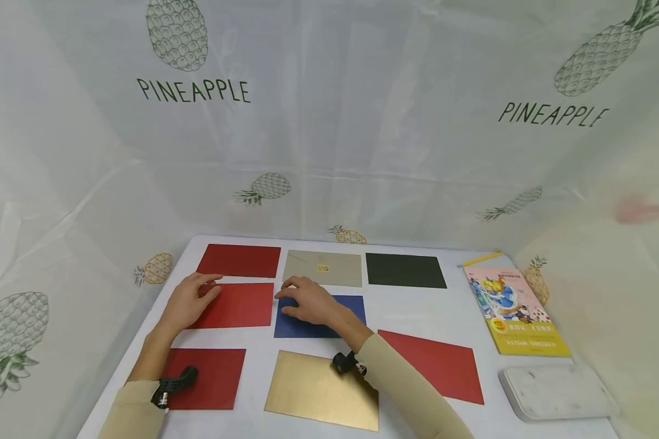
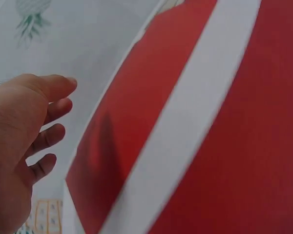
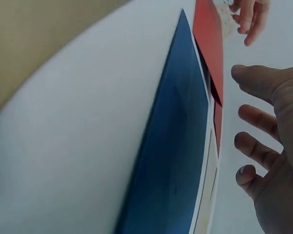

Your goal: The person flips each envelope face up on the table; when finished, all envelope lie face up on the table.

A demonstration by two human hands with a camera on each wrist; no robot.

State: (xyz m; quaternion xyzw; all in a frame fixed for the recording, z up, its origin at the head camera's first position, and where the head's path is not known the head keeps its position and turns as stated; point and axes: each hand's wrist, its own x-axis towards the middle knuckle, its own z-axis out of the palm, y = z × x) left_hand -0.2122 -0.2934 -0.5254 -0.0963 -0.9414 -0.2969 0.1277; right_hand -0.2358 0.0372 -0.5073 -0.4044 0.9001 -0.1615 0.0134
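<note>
The blue envelope point(image 1: 320, 317) lies flat in the middle of the white table point(image 1: 417, 305). The right hand point(image 1: 313, 302) rests over its top left part with loose, spread fingers and grips nothing. At nine o'clock from it lies a red envelope point(image 1: 236, 305). The left hand point(image 1: 189, 300) sits on that one's left edge, fingers relaxed, holding nothing. At twelve o'clock lies a tan envelope point(image 1: 324, 268). At six o'clock lies a gold envelope point(image 1: 321, 390).

We read the word "PINEAPPLE" printed twice in dark capitals on the white backdrop cloth point(image 1: 329, 122), beneath pineapple drawings at upper left and upper right. The lettering on the children's book point(image 1: 516, 311) cover is too small to read.
</note>
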